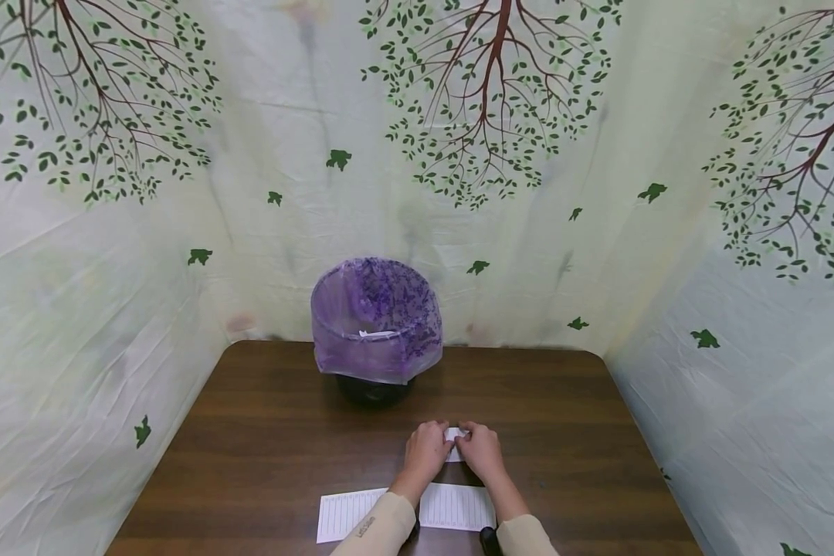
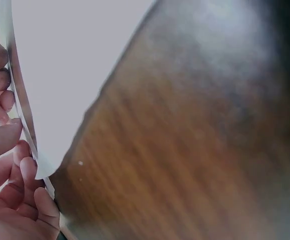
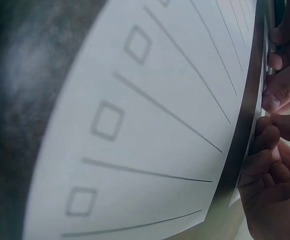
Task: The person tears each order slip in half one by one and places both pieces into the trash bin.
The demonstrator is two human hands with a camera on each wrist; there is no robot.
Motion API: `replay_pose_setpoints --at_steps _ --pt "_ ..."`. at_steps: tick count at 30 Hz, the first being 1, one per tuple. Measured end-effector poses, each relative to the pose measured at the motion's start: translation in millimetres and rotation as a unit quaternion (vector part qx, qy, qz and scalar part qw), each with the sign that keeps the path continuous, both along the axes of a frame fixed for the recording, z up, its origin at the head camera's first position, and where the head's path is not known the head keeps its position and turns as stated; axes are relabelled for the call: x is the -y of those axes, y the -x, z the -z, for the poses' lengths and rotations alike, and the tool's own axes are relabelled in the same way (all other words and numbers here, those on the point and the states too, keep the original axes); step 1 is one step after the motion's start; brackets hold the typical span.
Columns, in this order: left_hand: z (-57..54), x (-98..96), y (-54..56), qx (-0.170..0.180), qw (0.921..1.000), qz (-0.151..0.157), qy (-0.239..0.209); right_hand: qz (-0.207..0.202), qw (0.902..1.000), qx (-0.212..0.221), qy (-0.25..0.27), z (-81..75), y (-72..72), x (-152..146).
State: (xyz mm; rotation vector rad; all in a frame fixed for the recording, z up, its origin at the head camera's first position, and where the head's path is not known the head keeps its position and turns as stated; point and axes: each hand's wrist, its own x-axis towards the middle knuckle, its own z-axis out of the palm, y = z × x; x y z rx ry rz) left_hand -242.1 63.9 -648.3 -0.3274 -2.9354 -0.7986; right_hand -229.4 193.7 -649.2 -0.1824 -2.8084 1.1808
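Observation:
Both hands meet over the table at a small white sheet of paper (image 1: pixel 453 454). My left hand (image 1: pixel 426 450) pinches its left side near the top. On the other side my right hand (image 1: pixel 482 449) pinches the same sheet, fingers curled and the fingertips close to the left hand's. In the right wrist view the right hand (image 3: pixel 272 187) and left hand (image 3: pixel 287 75) nearly touch along the sheet's edge. Nearer me lie two sheets: a lined checklist sheet (image 1: pixel 457 507) below the hands and another lined sheet (image 1: pixel 347 516) partly under the left sleeve.
A black bin with a purple liner (image 1: pixel 378 320) stands at the back of the brown wooden table (image 1: pixel 556 432); something small and white shows at its front rim. Pale curtains (image 1: pixel 514 247) printed with trees and leaves surround the table on three sides.

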Motion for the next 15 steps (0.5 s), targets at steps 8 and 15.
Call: replay_pose_setpoints --at_steps 8,15 --pt "0.7 -0.3 -3.3 -0.003 1.0000 0.002 0.009 0.008 1.0000 -0.003 0.001 1.1 -1.6 1.4" --pt "-1.2 -0.2 -6.8 -0.009 0.9997 0.001 0.023 0.011 0.9997 -0.022 -0.006 1.5 -2.9 3.7"
